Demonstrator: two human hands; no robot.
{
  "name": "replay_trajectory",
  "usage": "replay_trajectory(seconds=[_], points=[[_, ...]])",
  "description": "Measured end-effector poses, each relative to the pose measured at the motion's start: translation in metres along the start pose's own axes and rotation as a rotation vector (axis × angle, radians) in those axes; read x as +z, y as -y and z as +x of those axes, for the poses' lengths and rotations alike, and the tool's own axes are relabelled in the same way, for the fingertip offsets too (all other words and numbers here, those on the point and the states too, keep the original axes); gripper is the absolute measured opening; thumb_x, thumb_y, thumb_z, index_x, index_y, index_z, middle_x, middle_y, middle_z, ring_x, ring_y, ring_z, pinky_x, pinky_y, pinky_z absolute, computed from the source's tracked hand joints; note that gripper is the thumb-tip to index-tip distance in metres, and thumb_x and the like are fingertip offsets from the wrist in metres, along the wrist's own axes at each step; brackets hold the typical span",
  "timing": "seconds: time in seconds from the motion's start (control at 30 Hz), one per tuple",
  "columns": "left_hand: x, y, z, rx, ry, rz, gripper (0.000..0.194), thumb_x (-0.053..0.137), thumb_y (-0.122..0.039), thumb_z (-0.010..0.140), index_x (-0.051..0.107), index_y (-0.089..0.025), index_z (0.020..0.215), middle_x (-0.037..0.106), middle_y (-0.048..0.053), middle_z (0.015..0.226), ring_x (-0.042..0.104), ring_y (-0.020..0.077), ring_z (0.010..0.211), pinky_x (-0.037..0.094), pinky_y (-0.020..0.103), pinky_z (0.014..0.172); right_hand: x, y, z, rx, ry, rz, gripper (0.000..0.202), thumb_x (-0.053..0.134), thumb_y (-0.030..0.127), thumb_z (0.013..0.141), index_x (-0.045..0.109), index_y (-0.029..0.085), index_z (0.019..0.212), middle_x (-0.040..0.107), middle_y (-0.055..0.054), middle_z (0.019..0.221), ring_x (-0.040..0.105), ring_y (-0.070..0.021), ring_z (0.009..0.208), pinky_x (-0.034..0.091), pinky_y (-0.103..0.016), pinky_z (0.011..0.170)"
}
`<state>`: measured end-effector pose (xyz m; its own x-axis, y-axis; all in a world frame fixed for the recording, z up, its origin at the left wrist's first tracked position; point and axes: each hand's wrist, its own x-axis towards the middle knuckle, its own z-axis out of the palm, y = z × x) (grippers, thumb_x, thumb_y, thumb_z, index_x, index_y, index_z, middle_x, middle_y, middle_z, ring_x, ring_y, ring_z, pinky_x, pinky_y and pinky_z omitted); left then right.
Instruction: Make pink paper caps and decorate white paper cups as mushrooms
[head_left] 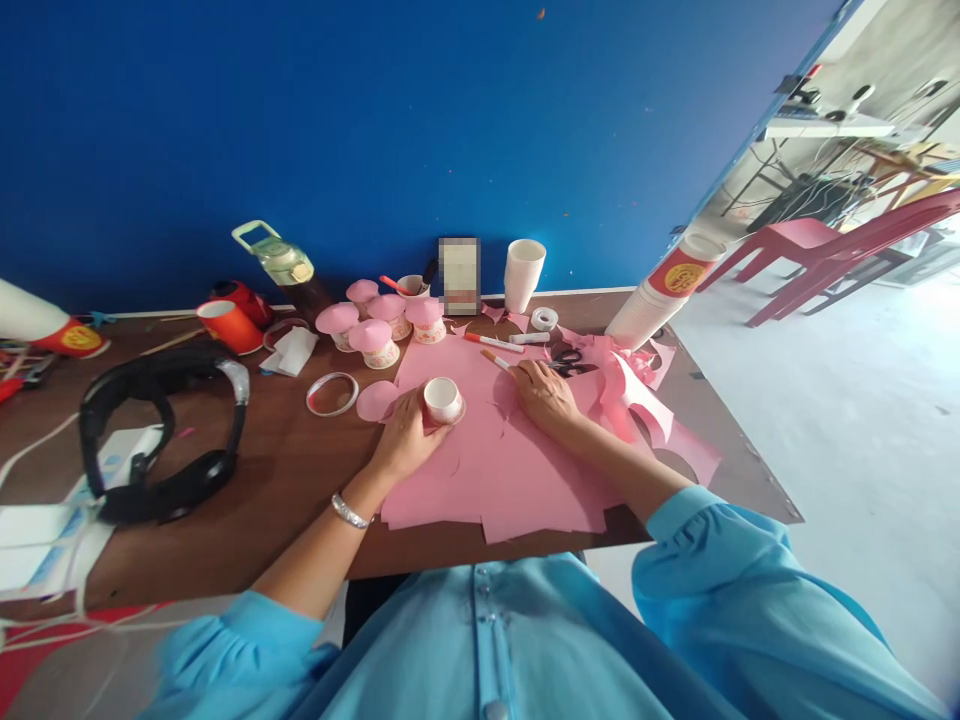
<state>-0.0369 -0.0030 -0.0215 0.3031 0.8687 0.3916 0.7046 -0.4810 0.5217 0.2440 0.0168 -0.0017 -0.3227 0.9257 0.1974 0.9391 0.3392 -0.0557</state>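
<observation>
My left hand (pixel 409 435) is closed around a small white paper cup (pixel 442 397) with a patterned rim, its mouth facing up above stacked pink paper sheets (pixel 480 470). The fingers of my right hand (pixel 546 398) are bent over the near end of a white marker (pixel 496 360) with an orange-brown tip. Just beyond that hand lie black-handled scissors (pixel 568 362). A pink paper disc (pixel 377 400) rests beside my left fingers. Behind it stand several patterned cups with pink paper cone tops (pixel 375 340).
Tape rolls (pixel 332 395) (pixel 544 319), another marker (pixel 493 343) and pink scraps (pixel 637 400) lie around. Stacked white cups (pixel 525 275), a phone (pixel 460 275) and a bottle (pixel 289 265) stand along the blue wall. A black headset (pixel 161 440) sits left; a cup sleeve (pixel 660 290) leans right.
</observation>
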Motion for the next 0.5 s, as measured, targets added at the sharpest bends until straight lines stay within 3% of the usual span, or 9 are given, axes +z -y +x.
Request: replay_trajectory(seconds=[0.33,0.5], points=[[-0.005,-0.001,0.001,-0.022,0.029,-0.027,0.054,0.078,-0.034,0.083,0.056,-0.016,0.13,0.07,0.019,0.126,0.066,0.0367,0.123,0.052,0.054,0.107,-0.002,-0.011,0.024,-0.017,0.009,-0.011,0.034,0.043,0.006,0.098,0.073,0.018,0.107,0.071,-0.014,0.112,0.06,-0.0275,0.104,0.044,-0.037,0.089],[-0.018,-0.01,0.01,-0.025,0.132,-0.137,0.046,0.075,-0.034,0.086,0.059,-0.018,0.127,0.071,0.015,0.126,0.067,0.0334,0.12,0.054,0.052,0.105,0.0,-0.014,0.026,0.007,-0.024,-0.029,0.034,0.04,0.011,0.102,0.074,0.016,0.106,0.071,-0.016,0.112,0.059,-0.0288,0.104,0.043,-0.038,0.088]])
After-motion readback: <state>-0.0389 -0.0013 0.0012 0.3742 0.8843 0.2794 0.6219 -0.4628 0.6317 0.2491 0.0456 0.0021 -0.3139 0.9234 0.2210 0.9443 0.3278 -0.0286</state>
